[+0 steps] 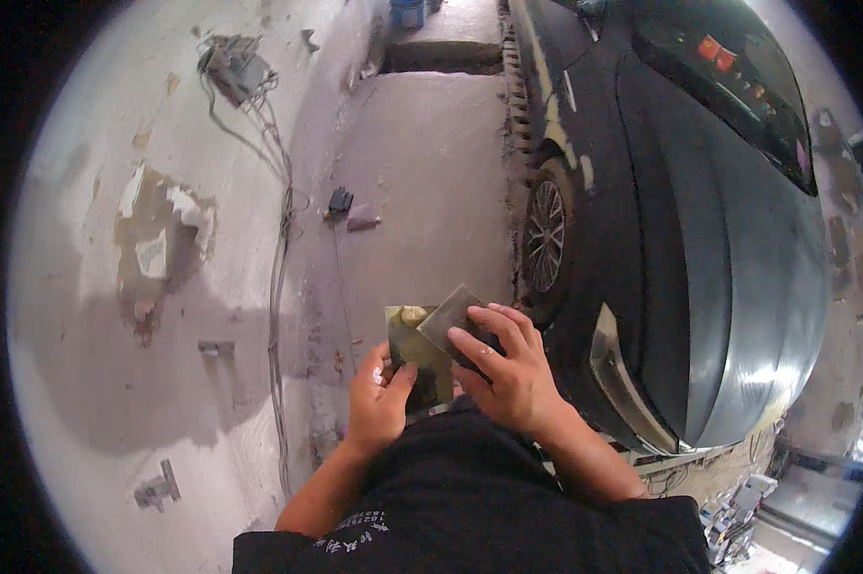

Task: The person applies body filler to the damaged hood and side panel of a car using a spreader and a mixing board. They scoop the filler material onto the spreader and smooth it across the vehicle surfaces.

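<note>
My left hand [382,409] grips a flat olive-green putty board [406,341], its thumb lying on the top face. Near the board's far edge sits a small pale yellow dab of putty [413,316]. In my right hand [516,375] is a thin grey rectangular putty spreader [449,320], tilted, with the fingers spread over its upper face. One corner of the spreader overlaps the board beside the dab; whether they touch, I cannot tell. White smears show on fingers of both hands. Both tools are in front of my body.
A dark car [656,249] stands close on my right, its front wheel [548,230] beside a slotted floor strip [518,96]. Cables [280,287] run along the peeling wall [77,316] on the left. A black adapter [340,201] and a purplish piece [363,218] lie on the floor.
</note>
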Tool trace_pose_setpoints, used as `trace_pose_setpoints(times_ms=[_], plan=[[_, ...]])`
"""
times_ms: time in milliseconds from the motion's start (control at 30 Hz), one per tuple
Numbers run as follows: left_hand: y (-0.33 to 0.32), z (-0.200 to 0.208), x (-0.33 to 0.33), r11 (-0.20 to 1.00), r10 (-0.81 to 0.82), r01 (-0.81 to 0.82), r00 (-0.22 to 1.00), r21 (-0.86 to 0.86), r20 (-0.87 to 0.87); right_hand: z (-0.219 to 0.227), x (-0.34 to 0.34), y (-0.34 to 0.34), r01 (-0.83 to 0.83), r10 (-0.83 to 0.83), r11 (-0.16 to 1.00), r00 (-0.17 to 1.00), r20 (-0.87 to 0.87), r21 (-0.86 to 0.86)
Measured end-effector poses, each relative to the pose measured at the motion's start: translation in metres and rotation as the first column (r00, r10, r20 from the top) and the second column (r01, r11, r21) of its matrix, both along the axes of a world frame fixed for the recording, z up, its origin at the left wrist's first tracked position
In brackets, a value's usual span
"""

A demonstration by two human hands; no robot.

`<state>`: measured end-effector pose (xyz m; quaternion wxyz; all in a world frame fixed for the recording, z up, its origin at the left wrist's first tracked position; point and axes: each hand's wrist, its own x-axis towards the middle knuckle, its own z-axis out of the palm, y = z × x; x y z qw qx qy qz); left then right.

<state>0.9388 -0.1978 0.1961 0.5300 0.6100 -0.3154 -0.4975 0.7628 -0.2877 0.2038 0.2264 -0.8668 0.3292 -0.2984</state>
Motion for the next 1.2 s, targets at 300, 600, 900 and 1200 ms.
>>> trace_pose_setpoints(times_ms=[300, 600, 900, 1200], plan=[[-0.082, -0.005, 0.043, 0.964, -0.186, 0.256, 0.841, -0.070, 0.508, 0.003, 0.023, -0.046, 0.107, -0.096, 0.991, 0.988, -0.124, 0.086], [-0.218, -0.011, 0.113, 0.870, -0.356, 0.422, 0.895, -0.253, 0.269, -0.039, 0.022, -0.041, -0.070, -0.771, 0.443, 0.479, 0.420, 0.894], [-0.269, -0.016, 0.046, 0.505, -0.858, 0.858, 0.486, -0.097, -0.166, -0.067, 0.057, 0.053, 0.110, -0.943, 0.297, -0.123, 0.310, 0.949], [-0.262, -0.016, -0.046, -0.041, -0.990, 0.999, -0.040, -0.006, 0.138, -0.131, 0.109, 0.126, 0.082, -0.741, 0.183, -0.643, 0.192, 0.980]])
